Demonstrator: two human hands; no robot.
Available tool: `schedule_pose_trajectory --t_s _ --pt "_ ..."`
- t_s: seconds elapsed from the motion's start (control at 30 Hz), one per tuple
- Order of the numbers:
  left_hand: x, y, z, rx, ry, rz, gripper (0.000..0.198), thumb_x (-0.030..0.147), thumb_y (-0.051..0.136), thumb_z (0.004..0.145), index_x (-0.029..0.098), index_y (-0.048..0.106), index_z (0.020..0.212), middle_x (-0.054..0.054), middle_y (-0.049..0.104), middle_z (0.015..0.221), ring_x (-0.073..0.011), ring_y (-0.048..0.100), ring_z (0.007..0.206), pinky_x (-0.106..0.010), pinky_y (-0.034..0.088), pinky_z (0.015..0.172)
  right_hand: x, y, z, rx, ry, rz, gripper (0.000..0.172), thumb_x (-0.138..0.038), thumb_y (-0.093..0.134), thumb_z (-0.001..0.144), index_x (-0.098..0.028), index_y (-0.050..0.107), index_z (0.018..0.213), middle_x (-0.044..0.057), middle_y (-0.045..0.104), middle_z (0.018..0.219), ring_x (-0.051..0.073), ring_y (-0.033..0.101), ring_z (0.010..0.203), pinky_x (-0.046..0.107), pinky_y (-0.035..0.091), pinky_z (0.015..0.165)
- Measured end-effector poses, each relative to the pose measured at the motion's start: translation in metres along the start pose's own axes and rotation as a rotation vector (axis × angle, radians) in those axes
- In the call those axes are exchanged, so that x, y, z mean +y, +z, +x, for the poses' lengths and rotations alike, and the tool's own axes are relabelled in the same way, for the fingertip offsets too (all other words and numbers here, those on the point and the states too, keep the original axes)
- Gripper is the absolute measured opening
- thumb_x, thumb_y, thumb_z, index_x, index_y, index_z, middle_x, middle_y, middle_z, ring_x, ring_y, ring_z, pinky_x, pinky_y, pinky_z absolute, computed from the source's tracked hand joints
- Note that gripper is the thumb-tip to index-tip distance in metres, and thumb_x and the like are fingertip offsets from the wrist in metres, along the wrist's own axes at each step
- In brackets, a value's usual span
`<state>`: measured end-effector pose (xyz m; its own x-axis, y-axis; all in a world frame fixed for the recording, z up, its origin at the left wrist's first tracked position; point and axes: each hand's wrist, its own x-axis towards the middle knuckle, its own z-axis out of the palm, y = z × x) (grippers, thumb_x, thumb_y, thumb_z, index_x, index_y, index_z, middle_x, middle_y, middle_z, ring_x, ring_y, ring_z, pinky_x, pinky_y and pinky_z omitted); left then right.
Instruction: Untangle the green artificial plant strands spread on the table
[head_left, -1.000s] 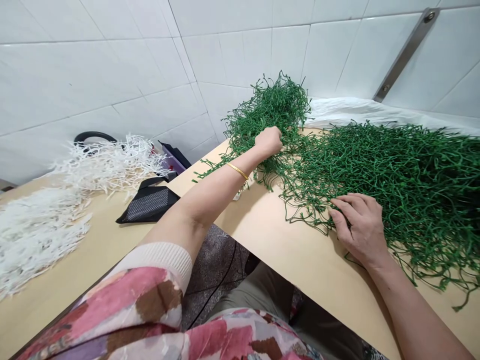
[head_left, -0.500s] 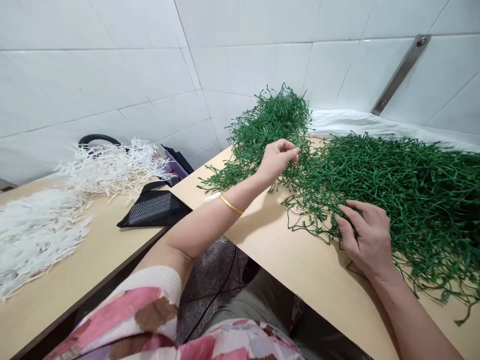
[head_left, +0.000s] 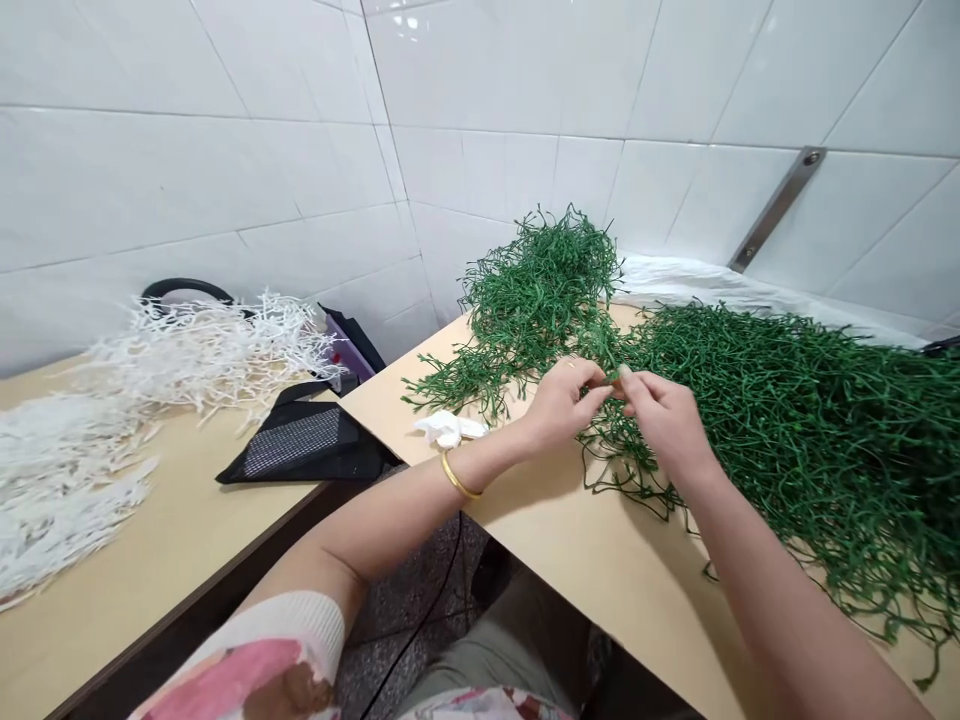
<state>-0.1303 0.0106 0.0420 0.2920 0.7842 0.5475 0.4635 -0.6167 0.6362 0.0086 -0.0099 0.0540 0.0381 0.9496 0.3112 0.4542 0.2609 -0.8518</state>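
Observation:
My left hand (head_left: 570,398), with a gold bangle at the wrist, is closed in a pinch above the near edge of the green sprigs. Meeting it at the fingertips is my right hand (head_left: 664,412), also pinching. Whatever small thing lies between the fingertips is mostly covered and too small to name. Just behind both hands, a looser heap of thin green plastic sprigs (head_left: 536,285) stands against the tiled corner. A larger heap of the same green sprigs (head_left: 795,420) spreads over the right of the table, with strands trailing toward the front.
A crumpled white tissue (head_left: 448,428) lies by my left forearm. On the left table (head_left: 180,520) are white sprigs (head_left: 217,350) and a black mesh pouch (head_left: 300,440). White plastic sheeting (head_left: 690,280) lines the wall below a metal bar (head_left: 776,210).
My right hand has left the large green heap and moved up and left to my left hand. My left hand has come down slightly toward me, and the fingertips now meet. The view has tilted up.

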Motion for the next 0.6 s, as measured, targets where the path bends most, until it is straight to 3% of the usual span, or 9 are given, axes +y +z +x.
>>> schedule_pose_trajectory --t_s 0.13,0.23,0.33,0.47,0.6 --pt "-0.008 -0.001 -0.005 -0.151 0.193 0.271 0.019 0.035 0.045 0.08 0.018 0.053 0.077 -0.007 0.058 0.08 -0.0186 0.046 0.084 -0.033 0.037 0.08 0.003 0.016 0.021 0.03 0.157 0.341 0.024 -0.036 0.064 0.065 -0.015 0.055 0.057 -0.005 0.045 0.048 0.006 0.035 0.045 0.022 0.027 0.043" --pt "-0.015 -0.008 -0.003 -0.214 0.261 0.477 0.027 0.037 0.047 0.079 0.016 0.055 0.094 -0.01 0.057 0.099 -0.0231 0.043 0.098 -0.037 0.034 0.086 -0.004 0.012 0.028 0.138 0.125 0.49 0.018 -0.028 0.066 0.062 -0.015 0.054 0.06 -0.005 0.05 0.052 0.003 0.032 0.04 0.021 0.02 0.039" --pt "-0.021 -0.015 0.008 -0.141 0.168 0.625 0.028 0.024 0.042 0.081 0.016 0.053 0.105 -0.011 0.056 0.104 -0.0238 0.043 0.101 -0.037 0.035 0.084 -0.018 0.002 0.033 0.232 0.023 0.58 0.015 -0.026 0.064 0.065 -0.016 0.055 0.064 -0.003 0.056 0.057 0.004 0.038 0.038 0.02 0.024 0.037" --pt "-0.029 -0.025 0.026 -0.064 -0.035 0.709 0.026 0.019 0.038 0.081 0.015 0.054 0.101 -0.011 0.059 0.093 -0.0221 0.049 0.087 -0.035 0.037 0.075 -0.028 -0.015 0.037 0.346 -0.036 0.662 0.014 -0.027 0.06 0.07 -0.018 0.05 0.068 -0.003 0.057 0.061 0.006 0.05 0.043 0.02 0.037 0.041" --pt "-0.035 -0.032 0.031 -0.067 -0.137 0.775 0.025 0.022 0.045 0.077 0.016 0.054 0.1 -0.012 0.059 0.094 -0.024 0.048 0.093 -0.036 0.038 0.077 -0.02 -0.043 0.03 0.33 -0.075 0.65 0.011 -0.026 0.056 0.076 -0.021 0.047 0.072 -0.004 0.058 0.065 0.007 0.054 0.049 0.022 0.042 0.046"
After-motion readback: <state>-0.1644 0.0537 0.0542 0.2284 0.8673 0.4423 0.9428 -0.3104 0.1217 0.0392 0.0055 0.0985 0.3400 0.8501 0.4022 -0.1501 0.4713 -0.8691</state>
